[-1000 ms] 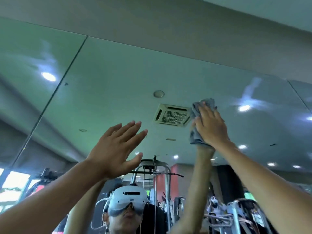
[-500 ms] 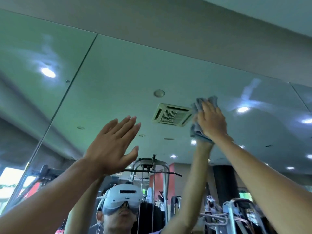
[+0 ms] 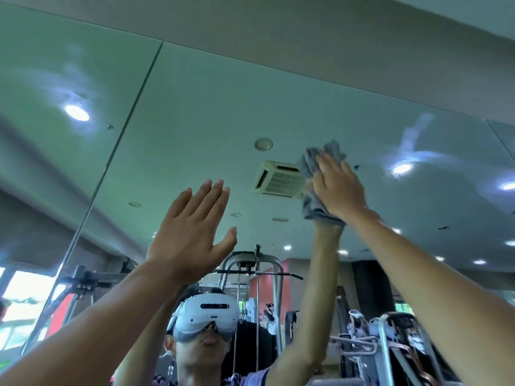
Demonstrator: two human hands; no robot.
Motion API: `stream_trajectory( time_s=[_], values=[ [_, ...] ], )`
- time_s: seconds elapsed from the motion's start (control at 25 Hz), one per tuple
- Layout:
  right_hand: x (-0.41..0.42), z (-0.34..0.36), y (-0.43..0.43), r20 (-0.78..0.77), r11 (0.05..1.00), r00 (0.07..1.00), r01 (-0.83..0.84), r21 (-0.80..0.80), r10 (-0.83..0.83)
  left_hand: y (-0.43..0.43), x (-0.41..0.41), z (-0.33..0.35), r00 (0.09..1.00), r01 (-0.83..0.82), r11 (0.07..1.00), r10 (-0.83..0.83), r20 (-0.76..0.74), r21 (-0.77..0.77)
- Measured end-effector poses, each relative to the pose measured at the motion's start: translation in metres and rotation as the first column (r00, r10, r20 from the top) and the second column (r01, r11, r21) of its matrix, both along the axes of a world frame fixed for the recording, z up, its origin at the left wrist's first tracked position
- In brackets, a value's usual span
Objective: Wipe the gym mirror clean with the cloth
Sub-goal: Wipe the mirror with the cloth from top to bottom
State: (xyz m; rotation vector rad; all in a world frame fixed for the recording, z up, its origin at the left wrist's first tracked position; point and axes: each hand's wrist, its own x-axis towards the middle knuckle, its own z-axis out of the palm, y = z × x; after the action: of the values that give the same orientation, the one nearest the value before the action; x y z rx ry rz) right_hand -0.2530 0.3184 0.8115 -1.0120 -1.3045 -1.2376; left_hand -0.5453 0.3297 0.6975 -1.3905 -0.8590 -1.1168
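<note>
**Grey cloth up high on the gym mirror, right hand flat on it**

So the grey cloth [image 3: 328, 150] is bunched up against the mirror [image 3: 209, 107], pretty high on the glass, right of centre in the head view. It sits just beside the reflection of a square ceiling air-con vent [image 3: 278, 179] and covers that vent's right edge. Part of the cloth pokes out above the fingertips and another wad hangs out below the heel of the palm.

The right hand [image 3: 338, 190] is on top of it, arm stretched up. Its grip isn't a fist at all: the fingers lie long and flat across the cloth and press it to the glass. The thumb is hidden, so I can't tell what it's doing. You can see the mirrored forearm coming up to meet the cloth from below.

The left hand [image 3: 189, 238] is raised too, lower and well to the left of the cloth. Its grip is spread wide with nothing in it, fingers straight and together, thumb sticking out to the side. Can't tell if it touches the glass or just hovers near it.

Further out, a vertical seam [image 3: 122, 151] splits the mirror into panels to the left of that hand. There are hazy whitish smears around the reflected round lights, one far left [image 3: 76, 112] and one right of the cloth [image 3: 401, 168]. Down low the glass reflects a white headset [image 3: 210, 313] on the person and a cable machine frame [image 3: 256, 263] behind. A plain beige wall strip [image 3: 306, 51] runs above the mirror's top edge.
</note>
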Motion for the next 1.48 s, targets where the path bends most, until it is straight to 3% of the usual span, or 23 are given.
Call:
stream_trajectory(
  time_s=[0.08, 0.12, 0.2, 0.32, 0.4, 0.48, 0.56, 0.64, 0.68, 0.76, 0.84, 0.88, 0.92, 1.0, 1.04, 1.12, 1.16, 1.2, 1.28, 1.36, 1.4, 1.44, 1.48],
  values=[
    [-0.047, 0.011, 0.006, -0.14, 1.0, 0.99, -0.024, 0.013, 0.026, 0.002, 0.001, -0.003, 1.0, -0.003, 1.0, 0.003, 0.018, 0.005],
    [-0.066, 0.006, 0.008, -0.086, 0.999, 0.996, -0.028, 0.035, 0.031, 0.002, 0.001, -0.003, 1.0, -0.004, 1.0, 0.004, 0.027, 0.004],
    [-0.081, -0.024, 0.006, 0.201, 1.0, 0.98, -0.009, 0.013, 0.006, 0.002, 0.001, -0.003, 0.999, -0.004, 1.0, 0.003, 0.033, 0.007],
    [-0.037, -0.063, -0.002, 0.641, 0.998, 0.766, 0.065, 0.008, -0.055, 0.002, 0.0, -0.007, 0.999, -0.012, 1.0, 0.012, 0.044, 0.003],
    [0.005, -0.05, -0.012, 0.714, 0.987, 0.685, 0.147, 0.059, -0.145, 0.002, 0.001, -0.009, 0.998, -0.011, 1.0, 0.011, 0.057, -0.004],
    [0.02, -0.026, -0.016, 0.566, 0.979, 0.799, 0.18, 0.096, -0.203, 0.002, 0.002, -0.012, 0.998, -0.006, 1.0, 0.006, 0.069, -0.005],
    [-0.005, -0.006, -0.013, 0.176, 0.994, 0.978, 0.109, 0.018, -0.111, 0.003, 0.002, -0.02, 0.997, -0.008, 1.0, 0.007, 0.08, 0.005],
    [-0.056, -0.004, -0.008, -0.137, 0.999, 0.991, -0.006, -0.052, -0.002, 0.004, 0.001, -0.028, 0.996, -0.014, 1.0, 0.013, 0.083, 0.012],
    [-0.079, -0.012, -0.005, -0.135, 0.999, 0.991, -0.017, -0.035, 0.012, 0.005, 0.0, -0.031, 0.996, -0.019, 1.0, 0.017, 0.083, 0.016],
    [-0.096, -0.047, 0.001, 0.168, 1.0, 0.986, 0.007, 0.008, -0.008, 0.005, -0.001, -0.035, 0.996, -0.019, 0.999, 0.016, 0.087, 0.036],
    [-0.071, -0.09, -0.001, 0.602, 1.0, 0.798, 0.01, -0.008, -0.003, 0.005, 0.0, -0.04, 0.996, -0.004, 0.999, 0.0, 0.093, 0.036],
    [-0.048, -0.102, -0.005, 0.736, 0.999, 0.676, 0.029, -0.013, -0.01, 0.005, 0.0, -0.043, 0.996, -0.001, 1.0, -0.002, 0.092, 0.03],
    [-0.024, -0.104, -0.008, 0.778, 0.998, 0.627, 0.056, 0.01, -0.043, 0.005, -0.001, -0.046, 0.996, -0.005, 1.0, 0.003, 0.089, 0.022],
    [0.011, -0.088, -0.013, 0.566, 0.998, 0.822, 0.065, 0.027, -0.069, 0.006, -0.003, -0.049, 0.997, -0.027, 1.0, 0.027, 0.07, 0.003],
    [0.016, -0.075, -0.015, 0.297, 0.998, 0.953, 0.056, 0.038, -0.065, 0.006, -0.004, -0.05, 0.998, -0.037, 0.999, 0.037, 0.059, -0.005],
    [-0.016, -0.062, -0.013, -0.214, 1.0, 0.977, -0.023, -0.015, 0.019, 0.004, -0.003, -0.049, 0.998, -0.05, 0.999, 0.051, 0.048, -0.02],
    [-0.041, -0.07, -0.012, -0.27, 0.997, 0.963, -0.043, -0.057, 0.026, 0.004, -0.002, -0.05, 0.997, -0.048, 0.999, 0.049, 0.053, -0.023],
    [-0.06, -0.087, -0.009, -0.192, 0.998, 0.981, -0.027, -0.048, 0.017, 0.004, -0.001, -0.054, 0.997, -0.042, 0.999, 0.043, 0.06, -0.023],
    [-0.062, -0.138, -0.001, 0.282, 0.999, 0.959, 0.033, -0.036, -0.021, 0.005, -0.002, -0.065, 0.998, -0.042, 0.999, 0.043, 0.051, -0.019],
    [-0.023, -0.167, -0.006, 0.7, 0.996, 0.714, 0.075, -0.051, -0.017, 0.004, -0.005, -0.079, 0.998, -0.056, 0.998, 0.056, 0.013, -0.024],
    [-0.001, -0.162, -0.008, 0.777, 0.993, 0.627, 0.115, -0.025, -0.053, 0.004, -0.008, -0.086, 0.998, -0.061, 0.998, 0.061, -0.008, -0.028],
    [0.017, -0.15, -0.009, 0.764, 0.987, 0.636, 0.159, 0.001, -0.104, 0.004, -0.009, -0.091, 0.998, -0.06, 0.998, 0.059, -0.022, -0.031],
    [0.026, -0.136, -0.01, 0.677, 0.985, 0.724, 0.175, 0.004, -0.131, 0.004, -0.01, -0.095, 0.998, -0.053, 0.998, 0.052, -0.028, -0.035]
  ],
)
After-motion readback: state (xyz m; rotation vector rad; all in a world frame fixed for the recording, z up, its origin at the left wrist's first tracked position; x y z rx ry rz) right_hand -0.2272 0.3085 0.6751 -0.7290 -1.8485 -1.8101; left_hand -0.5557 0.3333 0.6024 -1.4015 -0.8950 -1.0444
